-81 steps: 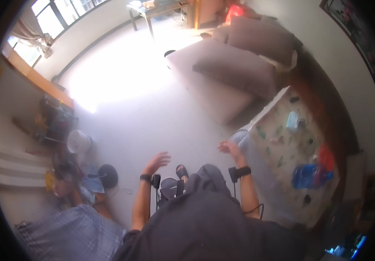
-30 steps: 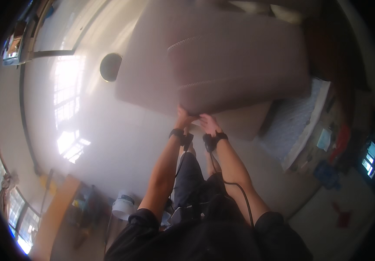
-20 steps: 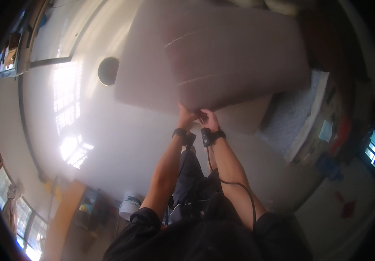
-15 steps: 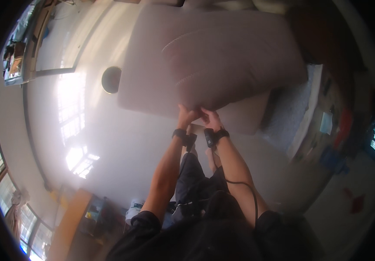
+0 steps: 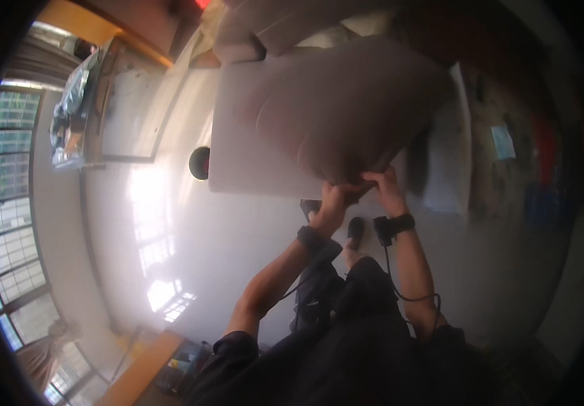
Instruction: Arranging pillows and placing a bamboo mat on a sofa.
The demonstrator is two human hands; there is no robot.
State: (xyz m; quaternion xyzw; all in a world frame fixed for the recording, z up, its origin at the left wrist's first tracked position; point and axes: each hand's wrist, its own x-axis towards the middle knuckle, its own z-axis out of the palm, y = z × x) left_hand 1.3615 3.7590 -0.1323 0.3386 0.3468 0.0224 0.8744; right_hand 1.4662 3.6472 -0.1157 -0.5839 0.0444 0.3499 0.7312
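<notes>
A large brownish-grey soft piece, like a cushion or its cover (image 5: 366,101), with curved seam lines, rises over a pale flat slab (image 5: 248,152). At its near corner, my left hand (image 5: 334,201) has its fingers closed on the edge. Just to the right, my right hand (image 5: 389,192) grips the same edge, thumb and fingers bent around it. The two hands are close together but apart. Black devices with straps sit on both wrists, and a cable runs along the right forearm. Haze and blur hide the fingertips and the piece's far side.
Beside the slab's left edge is a dark round object (image 5: 199,164). A low table (image 5: 129,101) with bags stands far left, near barred windows (image 5: 11,196). On the right, a cluttered surface carries a pale blue sheet (image 5: 502,142). My feet are on a glossy floor (image 5: 224,257).
The view has shifted, so hands and slab sit further right in it. The soft piece looks narrower, and its near end is more bunched at my hands. My grip stays on the edge.
</notes>
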